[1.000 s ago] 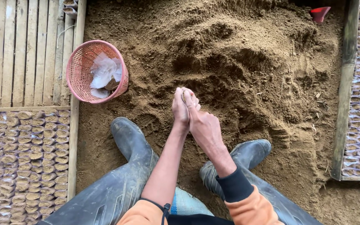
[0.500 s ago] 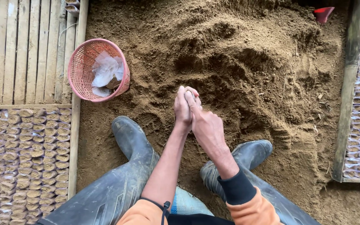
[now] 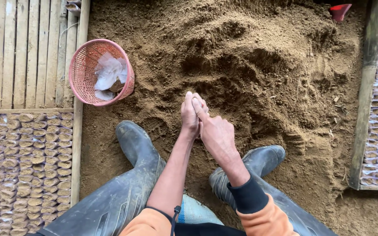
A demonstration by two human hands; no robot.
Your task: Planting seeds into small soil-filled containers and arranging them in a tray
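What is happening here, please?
A person in dark rubber boots crouches over a heap of brown soil. The left hand and right hand are pressed together over something small that cannot be made out. A pink basket with clear bags stands nearby.

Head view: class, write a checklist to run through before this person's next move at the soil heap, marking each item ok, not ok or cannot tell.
1. Left hand and right hand are together above the soil heap: ok.
2. What the fingers pinch is identifiable: cannot tell.
3. Pink basket holding clear bags lies left of the hands: ok.
4. Both boots are planted on soil: ok.
5. Filled soil bags are packed in rows at left: ok.
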